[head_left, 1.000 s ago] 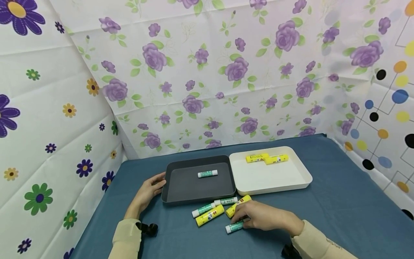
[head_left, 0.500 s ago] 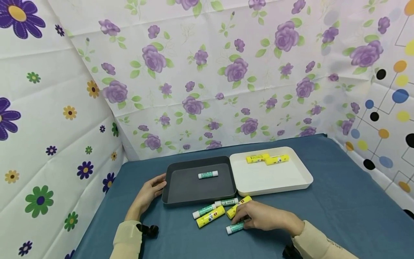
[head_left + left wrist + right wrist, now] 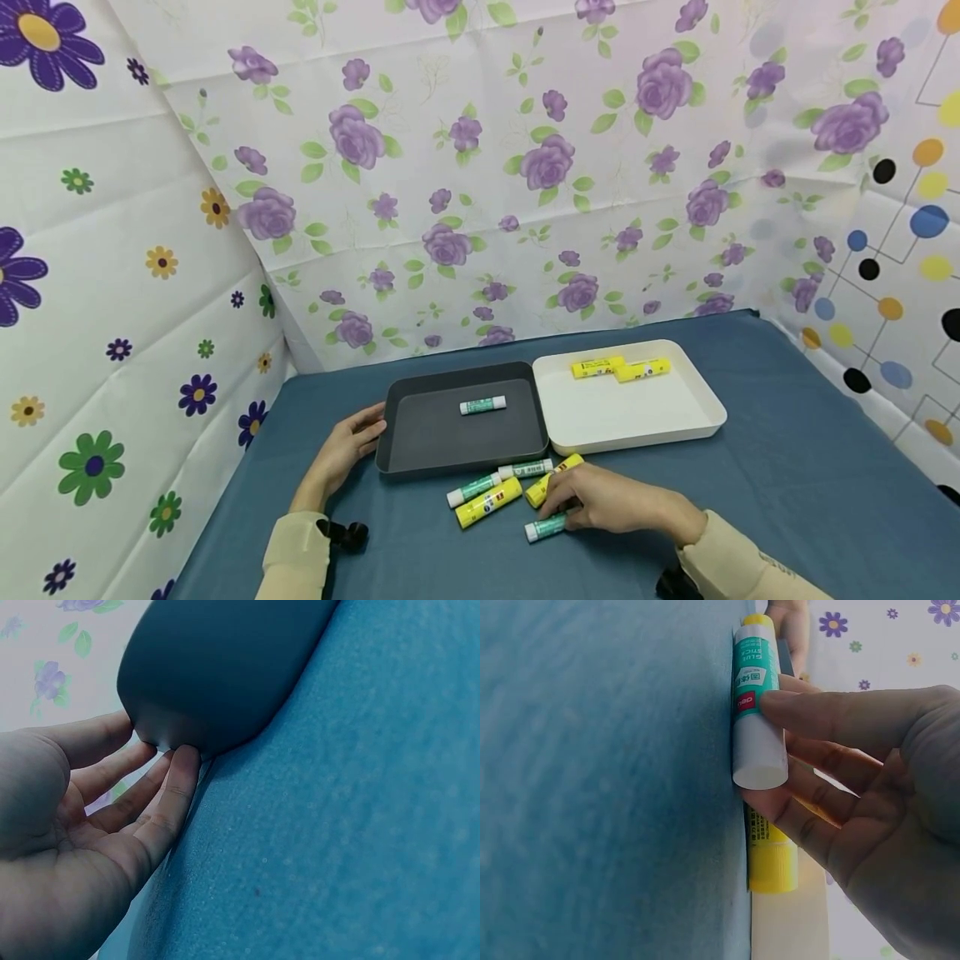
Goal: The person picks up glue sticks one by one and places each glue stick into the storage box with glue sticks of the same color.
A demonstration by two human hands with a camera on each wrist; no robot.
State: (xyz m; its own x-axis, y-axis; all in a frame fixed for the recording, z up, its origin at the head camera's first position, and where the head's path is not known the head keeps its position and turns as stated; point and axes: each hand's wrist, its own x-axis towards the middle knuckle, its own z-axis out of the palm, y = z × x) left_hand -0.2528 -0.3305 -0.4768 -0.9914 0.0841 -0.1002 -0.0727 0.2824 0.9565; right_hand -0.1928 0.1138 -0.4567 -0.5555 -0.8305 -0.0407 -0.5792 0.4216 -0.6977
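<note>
My right hand (image 3: 611, 500) pinches a green-and-white glue stick (image 3: 545, 528) low over the cloth. In the right wrist view the thumb lies along the label of this glue stick (image 3: 759, 742), with the fingers behind it. A yellow glue stick (image 3: 540, 492) lies just beyond, partly covered by that hand. To its left are another yellow glue stick (image 3: 489, 502) and two green ones, one (image 3: 474, 490) ahead of the other (image 3: 528, 468). At the dark grey tray (image 3: 408, 450), my left hand (image 3: 339, 454) touches the left side with its fingertips and thumb.
One green glue stick (image 3: 482, 405) lies inside the dark tray. Beside it on the right stands a white tray (image 3: 630, 417) with two yellow glue sticks (image 3: 642, 370) near its back. Patterned cloth walls (image 3: 465, 208) enclose the blue table (image 3: 780, 467) at the back and sides.
Almost nothing differs: the whole head view has shifted very slightly. Both hands keep their places, the right on the green glue stick and the left at the dark tray.
</note>
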